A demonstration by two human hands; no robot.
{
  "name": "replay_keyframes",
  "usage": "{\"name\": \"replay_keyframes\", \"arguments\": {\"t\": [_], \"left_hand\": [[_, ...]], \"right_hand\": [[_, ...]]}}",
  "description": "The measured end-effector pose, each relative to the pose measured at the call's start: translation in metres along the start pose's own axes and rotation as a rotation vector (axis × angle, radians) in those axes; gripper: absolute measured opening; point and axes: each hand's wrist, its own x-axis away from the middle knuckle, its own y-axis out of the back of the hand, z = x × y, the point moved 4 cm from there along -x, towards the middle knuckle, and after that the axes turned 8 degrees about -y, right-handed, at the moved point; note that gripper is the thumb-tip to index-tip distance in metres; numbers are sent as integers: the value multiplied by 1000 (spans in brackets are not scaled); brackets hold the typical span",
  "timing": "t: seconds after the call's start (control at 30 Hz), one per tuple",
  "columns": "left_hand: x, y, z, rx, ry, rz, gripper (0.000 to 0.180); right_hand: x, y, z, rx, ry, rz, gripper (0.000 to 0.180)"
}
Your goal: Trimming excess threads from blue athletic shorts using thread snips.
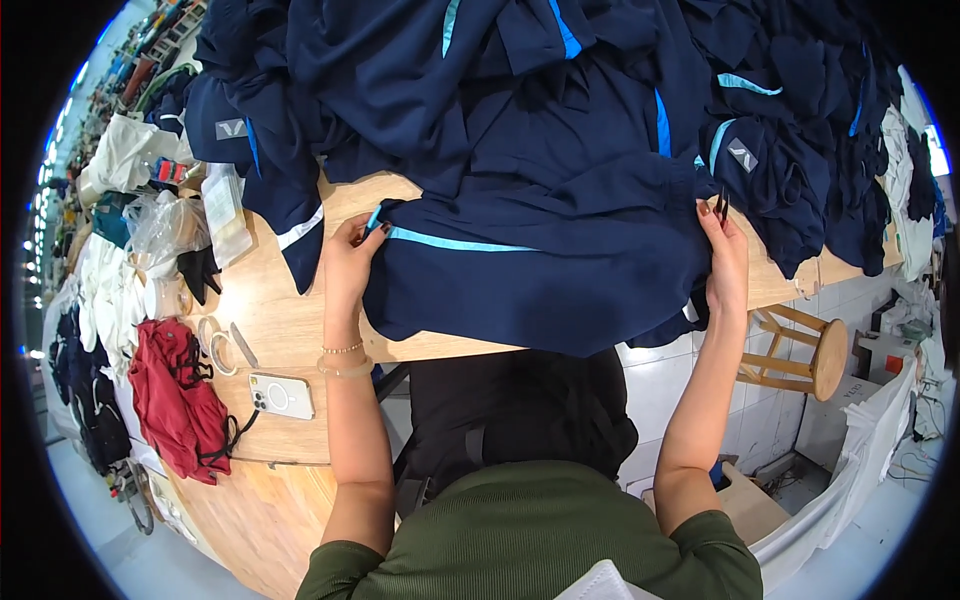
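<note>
A navy garment (560,290) with a light blue stripe lies spread across the front of the table, its lower part hanging over the edge. At its left end, my left hand (350,255) pinches the cloth where the stripe stops. My right hand (727,255) is closed at the right end, by a gathered, elastic-looking edge. A thin dark two-pronged tool (722,206) sticks up from the right fingers; whether it is snips or tweezers I cannot tell. Beyond both hands rises a heap of similar navy garments (390,90) with blue stripes.
To the left on the wooden table (285,310) lie a white phone (282,396), tape rings (222,350), a red bag (180,400) and plastic bags (165,225). A wooden stool (828,360) stands at the right. My lap is close under the table edge.
</note>
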Motion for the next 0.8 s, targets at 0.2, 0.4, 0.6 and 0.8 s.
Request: {"name": "replay_keyframes", "arguments": {"t": [0.2,0.4,0.6,0.8], "left_hand": [[-2,9,-5,-91,44,-29,24],[8,40,10,917,216,-200,14],[21,78,12,1161,76,-167,20],[27,71,19,1133,89,-226,20]], "right_hand": [[2,-16,23,251,58,71,25],[-11,11,-2,-309,96,-16,12],[-7,16,-1,-477,60,27,17],[-9,10,2,-475,43,-3,10]]}}
